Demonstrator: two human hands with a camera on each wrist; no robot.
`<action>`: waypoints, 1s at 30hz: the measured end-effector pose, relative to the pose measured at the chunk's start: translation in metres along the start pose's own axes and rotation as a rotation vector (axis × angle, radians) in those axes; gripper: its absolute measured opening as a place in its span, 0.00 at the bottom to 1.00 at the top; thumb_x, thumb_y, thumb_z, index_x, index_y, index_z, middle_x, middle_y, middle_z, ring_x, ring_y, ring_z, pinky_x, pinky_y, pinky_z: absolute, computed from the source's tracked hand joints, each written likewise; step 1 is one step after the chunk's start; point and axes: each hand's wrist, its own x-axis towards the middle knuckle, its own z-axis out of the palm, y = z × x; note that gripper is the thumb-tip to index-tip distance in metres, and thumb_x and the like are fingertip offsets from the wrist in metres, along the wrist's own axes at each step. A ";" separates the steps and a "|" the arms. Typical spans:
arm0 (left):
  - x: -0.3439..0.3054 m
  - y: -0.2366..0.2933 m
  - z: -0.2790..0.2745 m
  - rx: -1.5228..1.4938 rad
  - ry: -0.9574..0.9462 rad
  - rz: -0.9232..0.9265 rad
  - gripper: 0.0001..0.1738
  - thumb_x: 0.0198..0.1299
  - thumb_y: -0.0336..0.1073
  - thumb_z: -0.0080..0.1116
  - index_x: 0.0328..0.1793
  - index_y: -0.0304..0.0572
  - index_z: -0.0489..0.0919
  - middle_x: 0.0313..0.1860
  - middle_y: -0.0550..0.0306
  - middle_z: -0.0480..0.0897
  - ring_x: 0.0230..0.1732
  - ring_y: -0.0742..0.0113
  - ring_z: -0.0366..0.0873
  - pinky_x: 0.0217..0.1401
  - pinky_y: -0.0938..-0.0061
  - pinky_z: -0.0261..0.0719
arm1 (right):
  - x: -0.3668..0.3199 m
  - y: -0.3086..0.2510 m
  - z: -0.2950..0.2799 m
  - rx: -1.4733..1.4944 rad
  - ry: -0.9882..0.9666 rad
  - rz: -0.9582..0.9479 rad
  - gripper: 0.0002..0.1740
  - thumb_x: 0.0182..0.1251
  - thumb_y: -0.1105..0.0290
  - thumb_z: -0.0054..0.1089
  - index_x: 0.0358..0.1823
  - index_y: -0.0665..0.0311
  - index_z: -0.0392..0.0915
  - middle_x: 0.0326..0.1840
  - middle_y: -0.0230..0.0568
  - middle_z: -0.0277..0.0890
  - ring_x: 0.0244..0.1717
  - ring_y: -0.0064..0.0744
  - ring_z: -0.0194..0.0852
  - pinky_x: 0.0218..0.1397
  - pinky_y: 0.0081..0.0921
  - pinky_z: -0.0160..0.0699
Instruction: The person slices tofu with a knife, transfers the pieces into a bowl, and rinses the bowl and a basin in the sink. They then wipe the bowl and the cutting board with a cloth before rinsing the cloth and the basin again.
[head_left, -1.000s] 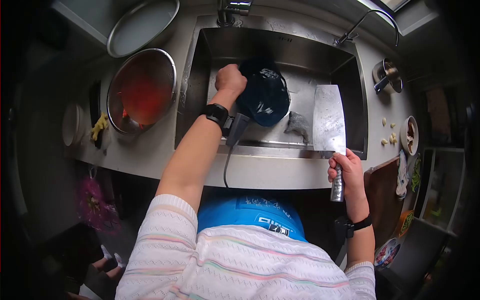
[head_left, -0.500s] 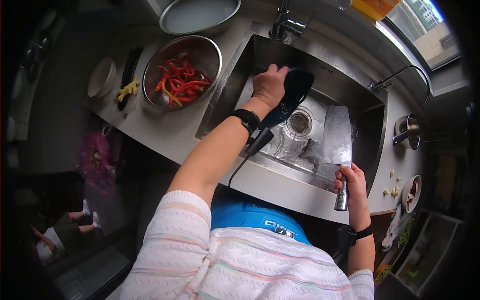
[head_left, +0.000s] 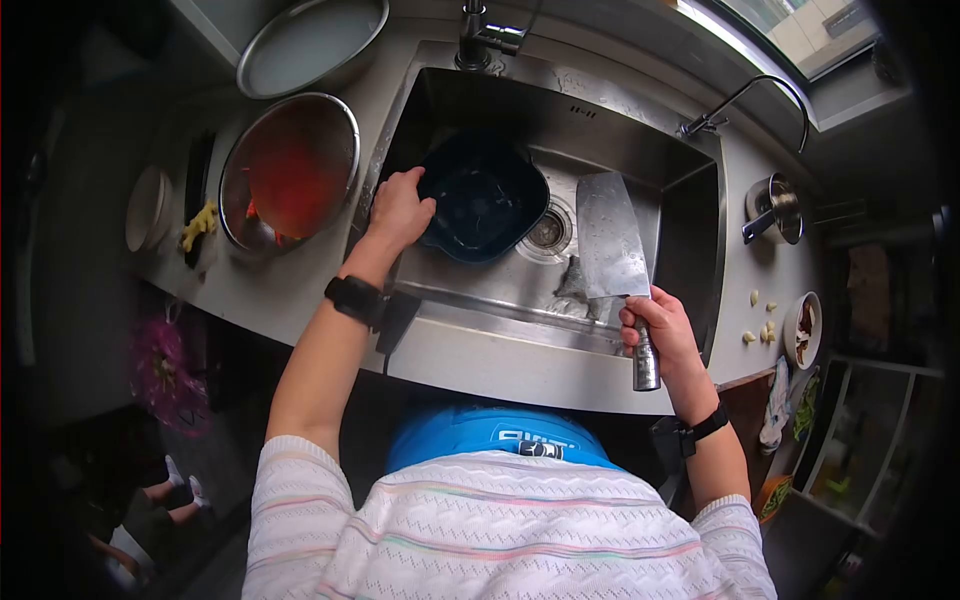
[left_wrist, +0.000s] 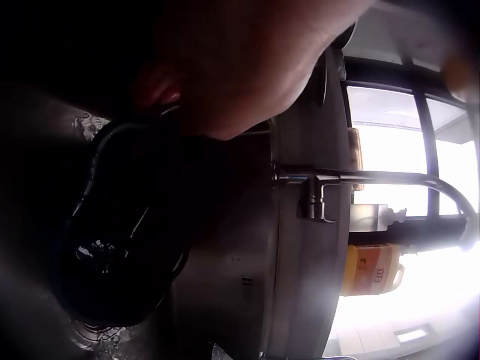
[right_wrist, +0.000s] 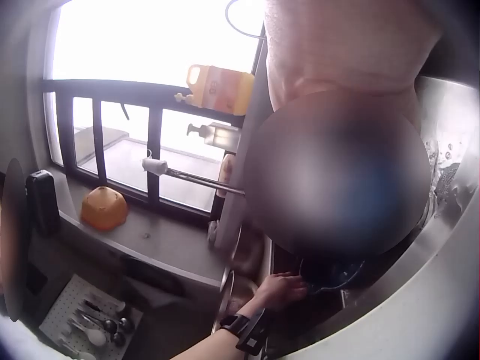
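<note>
A dark blue basin (head_left: 480, 190) sits in the left part of the steel sink, its opening facing up. My left hand (head_left: 402, 208) is at its left rim, thumb and fingers pinching the edge. In the left wrist view the fingers are mostly in shadow above the basin (left_wrist: 112, 240). My right hand (head_left: 665, 330) grips a cleaver (head_left: 612, 235) by its metal handle, the broad blade pointing away over the sink's right side. Beside the blade, on the sink floor, lies a small grey wet scrap (head_left: 575, 280). A blur hides the right hand's work in the right wrist view.
Left of the sink (head_left: 690, 200) stand a steel bowl (head_left: 345, 130) with red contents, a basin of cloudy liquid (head_left: 310, 50) and ginger (head_left: 200, 225). A faucet (head_left: 480, 40) rises behind it. Garlic cloves (head_left: 765, 330), a small pot (head_left: 775, 210) and a bowl (head_left: 803, 330) lie right.
The basin was tilted up on its side half a second ago and now lies level, further left. My left hand moved left with it. The right hand keeps holding the cleaver.
</note>
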 end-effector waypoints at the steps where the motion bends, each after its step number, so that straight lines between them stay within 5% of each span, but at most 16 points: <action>1: -0.012 0.006 -0.015 -0.135 -0.003 0.071 0.27 0.49 0.34 0.59 0.58 0.36 0.74 0.46 0.43 0.80 0.50 0.51 0.78 0.53 0.65 0.75 | -0.001 0.000 0.000 0.000 0.000 -0.006 0.03 0.63 0.75 0.50 0.36 0.64 0.67 0.22 0.34 0.68 0.14 0.22 0.66 0.15 0.23 0.70; 3: -0.039 0.020 -0.064 -0.357 -0.031 0.160 0.18 0.54 0.27 0.58 0.53 0.35 0.79 0.41 0.53 0.81 0.42 0.69 0.79 0.44 0.78 0.77 | 0.003 0.003 0.002 -0.001 -0.021 0.000 0.03 0.63 0.75 0.50 0.36 0.65 0.68 0.22 0.35 0.68 0.14 0.23 0.66 0.14 0.23 0.70; 7: -0.061 -0.024 -0.159 -0.634 0.257 0.022 0.12 0.60 0.24 0.54 0.49 0.36 0.81 0.37 0.63 0.80 0.37 0.79 0.77 0.40 0.84 0.76 | 0.002 0.007 0.007 0.006 -0.009 -0.012 0.04 0.63 0.76 0.50 0.38 0.65 0.68 0.21 0.35 0.68 0.13 0.24 0.66 0.13 0.24 0.70; 9: -0.052 -0.104 -0.196 -0.493 0.492 -0.114 0.12 0.54 0.27 0.58 0.45 0.41 0.83 0.30 0.54 0.82 0.32 0.70 0.81 0.38 0.80 0.77 | 0.002 0.008 0.010 -0.002 -0.009 -0.008 0.04 0.63 0.76 0.50 0.38 0.66 0.68 0.21 0.36 0.67 0.13 0.24 0.66 0.13 0.24 0.70; 10: -0.047 -0.157 -0.209 -0.175 0.506 -0.148 0.13 0.54 0.27 0.56 0.45 0.44 0.83 0.35 0.53 0.82 0.36 0.64 0.81 0.41 0.75 0.78 | 0.002 0.010 0.011 -0.012 0.001 -0.013 0.04 0.63 0.76 0.50 0.38 0.66 0.68 0.21 0.36 0.67 0.13 0.24 0.66 0.13 0.24 0.70; 14: -0.048 -0.257 -0.217 0.541 0.340 -0.377 0.17 0.52 0.26 0.51 0.46 0.51 0.83 0.47 0.53 0.81 0.48 0.49 0.77 0.52 0.61 0.75 | -0.002 0.014 0.020 -0.035 0.026 -0.008 0.04 0.62 0.76 0.49 0.38 0.67 0.68 0.20 0.36 0.67 0.12 0.24 0.65 0.13 0.24 0.70; 22: -0.038 -0.333 -0.216 0.571 0.223 -0.279 0.22 0.47 0.25 0.52 0.50 0.48 0.81 0.46 0.44 0.80 0.49 0.43 0.75 0.53 0.57 0.73 | -0.027 0.024 0.038 -0.054 0.090 -0.013 0.03 0.62 0.75 0.51 0.37 0.64 0.68 0.21 0.35 0.67 0.13 0.24 0.67 0.13 0.23 0.70; 23: -0.043 -0.344 -0.217 0.500 0.331 -0.133 0.21 0.46 0.25 0.53 0.50 0.43 0.80 0.45 0.43 0.80 0.48 0.45 0.77 0.51 0.58 0.74 | -0.034 0.024 0.041 -0.043 0.102 0.009 0.03 0.62 0.75 0.51 0.37 0.63 0.68 0.21 0.34 0.67 0.13 0.23 0.67 0.13 0.23 0.70; 25: -0.033 -0.355 -0.227 0.367 0.266 -0.266 0.19 0.49 0.23 0.54 0.51 0.33 0.79 0.47 0.43 0.81 0.48 0.56 0.80 0.54 0.71 0.73 | -0.044 0.027 0.040 -0.022 0.125 0.032 0.04 0.62 0.75 0.52 0.38 0.63 0.69 0.20 0.32 0.68 0.14 0.21 0.67 0.15 0.22 0.70; 26: -0.026 -0.415 -0.234 0.183 0.313 -0.239 0.18 0.53 0.23 0.54 0.52 0.31 0.78 0.49 0.47 0.82 0.49 0.62 0.80 0.53 0.73 0.73 | -0.050 0.031 0.038 0.001 0.122 0.032 0.04 0.62 0.75 0.53 0.38 0.63 0.69 0.20 0.32 0.68 0.14 0.21 0.67 0.15 0.21 0.70; 30: -0.019 -0.412 -0.259 -0.112 0.610 -0.274 0.18 0.62 0.30 0.55 0.59 0.37 0.76 0.48 0.61 0.80 0.41 0.76 0.75 0.43 0.82 0.74 | -0.068 0.053 0.024 0.025 0.091 -0.027 0.05 0.63 0.75 0.53 0.39 0.65 0.70 0.21 0.32 0.68 0.15 0.20 0.68 0.16 0.19 0.70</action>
